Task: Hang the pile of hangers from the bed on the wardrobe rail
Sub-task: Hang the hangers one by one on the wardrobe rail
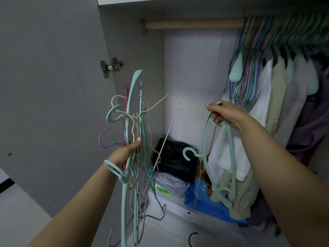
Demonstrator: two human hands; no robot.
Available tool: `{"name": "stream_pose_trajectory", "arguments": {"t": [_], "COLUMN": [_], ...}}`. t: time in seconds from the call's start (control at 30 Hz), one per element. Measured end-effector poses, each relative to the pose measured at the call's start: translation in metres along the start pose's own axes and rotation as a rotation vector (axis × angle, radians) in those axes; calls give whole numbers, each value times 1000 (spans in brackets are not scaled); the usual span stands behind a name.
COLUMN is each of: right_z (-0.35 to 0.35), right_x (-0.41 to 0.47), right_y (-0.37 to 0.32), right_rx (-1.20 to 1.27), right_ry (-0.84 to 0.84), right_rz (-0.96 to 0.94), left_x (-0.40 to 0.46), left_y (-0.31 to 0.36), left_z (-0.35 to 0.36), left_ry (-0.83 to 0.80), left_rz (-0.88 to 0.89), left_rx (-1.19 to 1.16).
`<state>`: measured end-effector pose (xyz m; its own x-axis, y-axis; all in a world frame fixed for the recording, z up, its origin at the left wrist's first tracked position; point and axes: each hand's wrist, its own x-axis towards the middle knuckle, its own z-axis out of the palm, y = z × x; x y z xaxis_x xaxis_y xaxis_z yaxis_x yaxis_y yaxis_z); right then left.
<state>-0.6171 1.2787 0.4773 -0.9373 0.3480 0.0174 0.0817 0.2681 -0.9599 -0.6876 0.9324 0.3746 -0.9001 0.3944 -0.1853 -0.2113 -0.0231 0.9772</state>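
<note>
Below the wooden rail point(192, 25), the left hand point(124, 154) clutches the tangled hangers point(137, 139) (as stock) while the right hand point(222, 113) grips one mint hanger point(206, 157), ready to hook.

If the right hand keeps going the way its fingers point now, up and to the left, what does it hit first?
Probably nothing soon. The right hand, gripping a teal hanger, points into open space before the wardrobe's back panel. The bare stretch of wooden rail lies well above that line, though depth is hard to judge.

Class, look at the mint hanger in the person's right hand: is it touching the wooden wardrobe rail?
Apart. The head view shows the mint hanger gripped in the right hand, with bare wardrobe wall showing between it and the wooden rail above.
</note>
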Motion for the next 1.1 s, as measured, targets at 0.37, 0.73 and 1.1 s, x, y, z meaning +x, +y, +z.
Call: {"name": "stream_pose_trajectory", "arguments": {"t": [0.37,0.73,1.1], "right_z": [24,33,-1], "right_x": [-10,-11,57], "right_y": [-36,-88,-115], "right_rx": [496,460,505], "right_ry": [373,424,477], "right_rz": [-225,-523,-344], "left_x": [4,24,35], "left_y": [13,46,64], "left_z": [12,27,39], "left_ry": [45,22,5], "left_rz": [48,125,145], "left_rx": [-26,8,-25]}}
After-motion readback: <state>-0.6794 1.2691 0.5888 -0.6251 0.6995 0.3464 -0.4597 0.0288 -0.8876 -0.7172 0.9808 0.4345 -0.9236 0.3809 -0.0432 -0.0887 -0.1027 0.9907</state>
